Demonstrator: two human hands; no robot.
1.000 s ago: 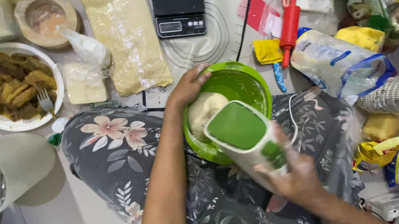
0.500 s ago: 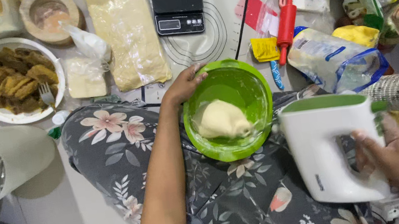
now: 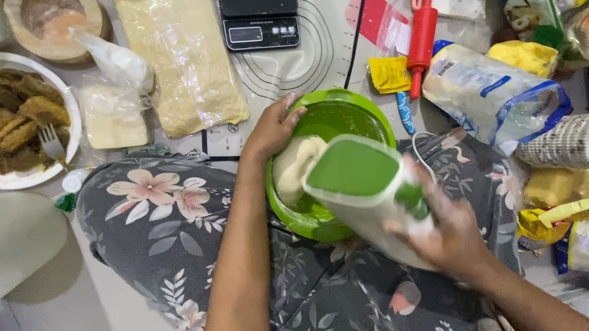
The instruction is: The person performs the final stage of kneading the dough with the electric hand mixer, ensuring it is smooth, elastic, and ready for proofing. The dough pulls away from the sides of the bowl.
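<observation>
We see the left hand gripping the green bowl's rim (pale dough inside), while the right hand grasps a white-and-green hand mixer over it.

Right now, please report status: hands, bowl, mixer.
Left hand grips green bowl rim. Right hand holds hand mixer over dough. Nothing blocking.
</observation>
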